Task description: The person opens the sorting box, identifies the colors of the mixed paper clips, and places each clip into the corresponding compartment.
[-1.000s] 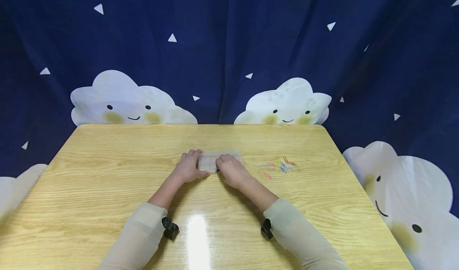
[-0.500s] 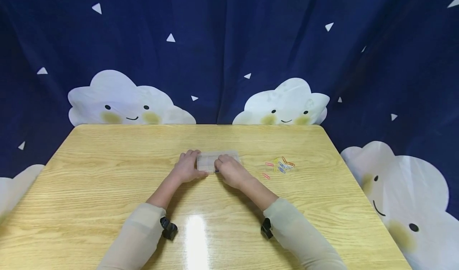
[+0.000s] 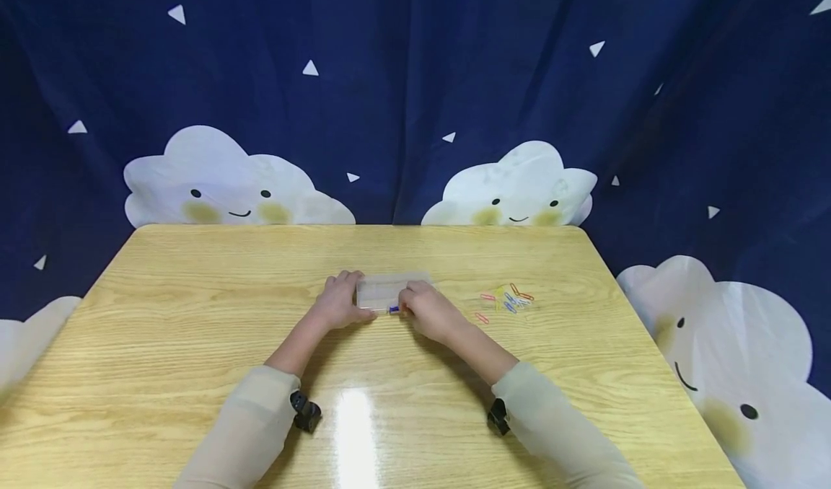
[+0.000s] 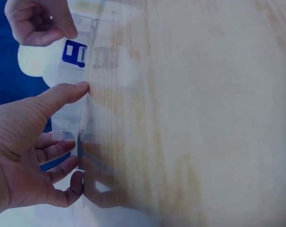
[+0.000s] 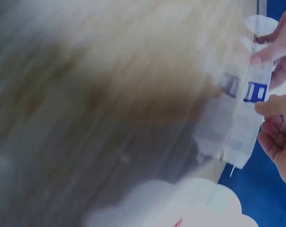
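Observation:
A clear plastic box [image 3: 383, 293] with a blue latch [image 3: 394, 309] on its near side sits on the wooden table. My left hand [image 3: 339, 303] grips the left end of the box, thumb along the near side and fingers round the end. Just right of the latch is my right hand [image 3: 428, 310], its fingers bent over the box. In the right wrist view the right thumb [image 5: 261, 108] lies right at the edge of the latch; I cannot tell whether the right fingers pinch anything. The left wrist view shows the latch [image 4: 75, 53] between both hands.
To the right of the box lie several coloured paper clips, among them a pink paper clip [image 3: 482, 317] and a red paper clip [image 3: 515, 288]. A dark blue curtain [image 3: 383, 78] with white clouds hangs behind the table [image 3: 195, 316].
My right hand has shifted a little to the right along the box's near side, and the blue latch shows more fully. The left hand keeps its hold on the box.

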`<action>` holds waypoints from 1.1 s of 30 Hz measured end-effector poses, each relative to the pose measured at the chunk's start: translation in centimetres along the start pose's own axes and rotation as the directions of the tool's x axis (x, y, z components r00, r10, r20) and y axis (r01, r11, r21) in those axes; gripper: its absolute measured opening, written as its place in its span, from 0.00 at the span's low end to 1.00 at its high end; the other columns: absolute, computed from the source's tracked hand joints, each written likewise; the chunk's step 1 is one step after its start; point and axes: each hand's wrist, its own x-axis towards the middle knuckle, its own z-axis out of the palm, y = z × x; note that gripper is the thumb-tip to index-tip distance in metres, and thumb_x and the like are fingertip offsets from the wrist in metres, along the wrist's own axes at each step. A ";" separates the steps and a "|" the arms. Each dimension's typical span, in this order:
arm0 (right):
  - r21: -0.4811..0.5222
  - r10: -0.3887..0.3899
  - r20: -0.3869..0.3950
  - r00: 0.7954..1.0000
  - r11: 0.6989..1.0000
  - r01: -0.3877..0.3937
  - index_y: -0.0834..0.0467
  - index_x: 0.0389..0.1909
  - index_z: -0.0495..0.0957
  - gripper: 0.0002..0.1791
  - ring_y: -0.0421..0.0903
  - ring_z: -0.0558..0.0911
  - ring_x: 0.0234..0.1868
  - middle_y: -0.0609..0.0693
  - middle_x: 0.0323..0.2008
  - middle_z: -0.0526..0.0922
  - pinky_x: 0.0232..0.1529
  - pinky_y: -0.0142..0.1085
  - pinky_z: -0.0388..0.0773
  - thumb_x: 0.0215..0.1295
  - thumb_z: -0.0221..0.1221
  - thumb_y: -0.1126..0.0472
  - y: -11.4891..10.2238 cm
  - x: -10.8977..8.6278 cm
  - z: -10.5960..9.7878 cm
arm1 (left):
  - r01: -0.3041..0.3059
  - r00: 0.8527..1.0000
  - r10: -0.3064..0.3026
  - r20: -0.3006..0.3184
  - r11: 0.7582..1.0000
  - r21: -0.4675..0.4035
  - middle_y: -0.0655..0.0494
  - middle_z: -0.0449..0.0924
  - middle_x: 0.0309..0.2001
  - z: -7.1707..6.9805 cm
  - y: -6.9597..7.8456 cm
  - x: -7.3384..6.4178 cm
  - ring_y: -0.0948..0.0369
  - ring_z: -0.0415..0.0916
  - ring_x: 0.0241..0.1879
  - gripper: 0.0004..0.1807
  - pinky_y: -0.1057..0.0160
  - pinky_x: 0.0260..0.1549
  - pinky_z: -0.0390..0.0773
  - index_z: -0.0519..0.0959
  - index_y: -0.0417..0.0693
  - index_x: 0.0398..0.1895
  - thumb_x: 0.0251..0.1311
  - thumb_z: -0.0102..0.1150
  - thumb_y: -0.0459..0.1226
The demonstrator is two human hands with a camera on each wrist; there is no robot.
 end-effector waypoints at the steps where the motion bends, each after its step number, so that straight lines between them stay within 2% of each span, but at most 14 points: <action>1: 0.010 0.016 -0.006 1.000 1.000 -0.016 0.57 0.26 0.76 0.06 0.43 0.73 0.34 0.46 0.28 0.74 0.38 0.33 0.74 0.55 0.61 0.71 0.2 -0.1 -0.2 | 0.004 1.000 -0.004 0.002 1.000 -0.002 0.40 0.66 0.61 0.0 0.0 0.0 0.42 0.63 0.56 0.47 0.42 0.49 0.71 0.62 0.38 0.65 0.43 0.72 0.48; 5: 0.012 0.063 -0.027 0.998 0.998 -0.063 0.56 0.30 0.77 0.04 0.44 0.74 0.36 0.47 0.31 0.75 0.39 0.35 0.74 0.57 0.63 0.65 1.1 -0.6 -0.8 | 0.019 1.000 -0.019 0.010 1.000 0.000 0.40 0.65 0.62 -0.1 0.0 0.1 0.42 0.62 0.57 0.47 0.41 0.49 0.70 0.61 0.39 0.66 0.44 0.71 0.48; 9: 0.010 0.089 -0.024 0.996 0.996 -0.089 0.58 0.37 0.80 0.08 0.46 0.75 0.39 0.50 0.35 0.76 0.43 0.38 0.75 0.57 0.64 0.62 2.0 -1.0 -1.2 | 0.024 1.000 -0.025 0.017 1.000 0.005 0.41 0.65 0.62 -0.1 -0.1 0.2 0.43 0.61 0.58 0.47 0.41 0.49 0.70 0.61 0.40 0.66 0.45 0.71 0.48; 14: -0.003 0.076 -0.010 0.997 0.997 -0.076 0.60 0.40 0.81 0.11 0.47 0.76 0.41 0.52 0.39 0.77 0.44 0.37 0.76 0.58 0.63 0.61 2.7 -1.4 -1.2 | 0.028 0.999 -0.028 0.021 0.999 -0.022 0.41 0.65 0.62 -0.1 -0.1 0.2 0.43 0.61 0.58 0.46 0.40 0.51 0.69 0.62 0.39 0.66 0.44 0.71 0.48; 22: -0.056 0.016 -0.029 0.999 0.998 -0.018 0.59 0.39 0.82 0.09 0.48 0.78 0.42 0.53 0.40 0.79 0.44 0.36 0.77 0.57 0.64 0.62 3.2 -1.8 -1.1 | 0.025 1.000 -0.025 0.009 0.998 -0.049 0.42 0.67 0.60 -0.1 -0.1 -0.1 0.45 0.62 0.56 0.46 0.39 0.49 0.68 0.64 0.40 0.64 0.42 0.72 0.50; 26: -0.057 0.009 -0.014 1.000 0.998 -0.010 0.59 0.39 0.82 0.08 0.47 0.78 0.43 0.53 0.41 0.80 0.44 0.36 0.78 0.59 0.62 0.62 3.2 -1.8 -1.4 | 0.030 1.000 -0.030 0.003 0.997 -0.067 0.41 0.65 0.62 0.3 -0.6 0.0 0.44 0.61 0.58 0.46 0.39 0.51 0.66 0.62 0.40 0.65 0.43 0.71 0.49; 33: -0.042 0.008 -0.014 1.000 0.999 -0.009 0.61 0.41 0.82 0.09 0.50 0.79 0.47 0.54 0.43 0.81 0.49 0.38 0.77 0.60 0.61 0.65 3.3 -1.7 -1.9 | 0.027 1.000 -0.026 0.003 0.996 -0.089 0.41 0.68 0.57 0.6 -1.3 0.0 0.45 0.62 0.57 0.47 0.43 0.52 0.66 0.63 0.36 0.64 0.41 0.71 0.49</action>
